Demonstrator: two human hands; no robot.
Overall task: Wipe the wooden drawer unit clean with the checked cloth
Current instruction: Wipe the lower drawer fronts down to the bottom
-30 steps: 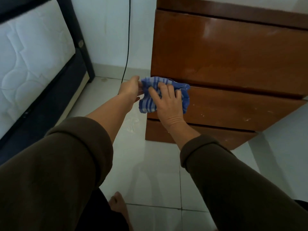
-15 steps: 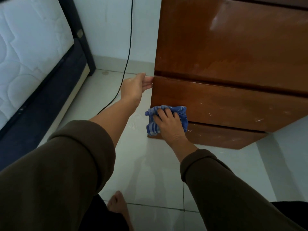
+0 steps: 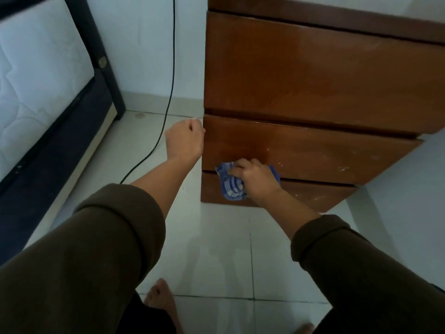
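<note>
A bare foot (image 3: 160, 297) stands nearest on the pale tiled floor (image 3: 212, 249), between two brown sleeves. Farther on, the right hand (image 3: 258, 180) is closed over the bunched checked cloth (image 3: 230, 185), which shows under and left of the knuckles, pressed against the gap above the wooden drawer unit's (image 3: 313, 92) lowest drawer. The left hand (image 3: 185, 141), loosely curled and empty, rests at the unit's left edge, beside a black cable (image 3: 168, 104).

This is a bedroom in a home. A quilted white mattress (image 3: 36, 75) sits in a dark bed frame (image 3: 106, 68) at the left, and a glossy wooden drawer unit (image 3: 313, 80) stands against the pale wall (image 3: 144, 44). The floor (image 3: 216, 249) is pale tile, a black cable (image 3: 172, 68) hangs down the wall, and what looks like a bare foot (image 3: 160, 297) rests on the tiles.
</note>
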